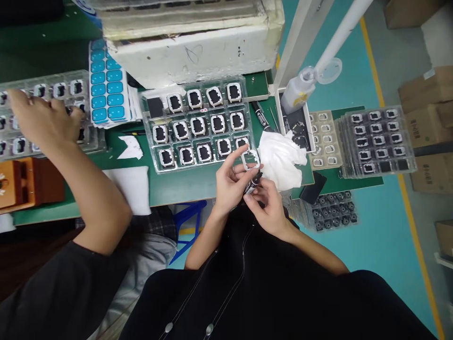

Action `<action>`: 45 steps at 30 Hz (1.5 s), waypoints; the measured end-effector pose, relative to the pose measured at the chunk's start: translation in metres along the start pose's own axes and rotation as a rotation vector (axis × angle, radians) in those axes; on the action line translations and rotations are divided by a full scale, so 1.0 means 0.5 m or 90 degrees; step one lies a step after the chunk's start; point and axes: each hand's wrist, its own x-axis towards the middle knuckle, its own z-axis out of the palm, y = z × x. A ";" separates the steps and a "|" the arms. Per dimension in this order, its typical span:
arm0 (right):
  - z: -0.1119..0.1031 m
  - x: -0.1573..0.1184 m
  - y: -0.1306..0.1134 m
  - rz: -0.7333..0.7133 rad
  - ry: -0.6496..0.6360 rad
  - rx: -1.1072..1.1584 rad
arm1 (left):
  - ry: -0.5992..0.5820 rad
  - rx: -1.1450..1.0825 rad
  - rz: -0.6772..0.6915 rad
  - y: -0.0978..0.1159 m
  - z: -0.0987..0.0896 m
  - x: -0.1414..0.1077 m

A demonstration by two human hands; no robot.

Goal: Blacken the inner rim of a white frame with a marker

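My left hand [229, 185] pinches a small white square frame [250, 160] with rounded corners between thumb and fingers. Just below the frame is a black marker pen [252, 184] with white print, gripped by the closed fingers of my right hand [268, 208]. Both hands are close together in front of my chest, at the table's front edge. Whether the pen touches the frame I cannot make out. Beyond my hands a clear plastic tray [153, 153] holds rows of similar white frames over dark pads. A crumpled white cloth [281, 158] lies just right of my hands.
At left a co-worker's hand [46, 120] reaches over another tray. Blue sticker sheets [106, 89] lie between the trays. A second marker [261, 115], a white box with a bottle [299, 89] and stacked trays [378, 141] are at right. A white foam box [194, 56] stands behind.
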 end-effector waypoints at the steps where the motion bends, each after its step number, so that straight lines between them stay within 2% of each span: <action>1: -0.001 -0.001 -0.002 -0.008 -0.004 0.002 | -0.004 -0.005 0.000 -0.001 0.000 -0.001; 7: -0.008 -0.010 -0.010 -0.055 -0.040 0.033 | -0.026 -0.036 0.045 -0.003 -0.002 -0.004; 14: 0.000 -0.007 0.021 -0.177 0.046 -0.063 | -0.017 -0.027 0.107 0.011 0.016 -0.006; 19: 0.011 0.004 0.024 -0.252 0.105 -0.086 | -0.018 -0.023 0.118 0.019 0.021 -0.008; 28: 0.005 0.010 0.022 -0.286 0.107 -0.086 | -0.030 -0.039 0.109 0.032 0.020 -0.011; 33: 0.004 0.010 0.024 -0.276 0.111 -0.101 | -0.024 -0.040 0.113 0.035 0.019 -0.011; 45: -0.003 0.015 0.022 -0.302 0.099 -0.086 | -0.015 0.014 0.118 0.039 0.015 -0.017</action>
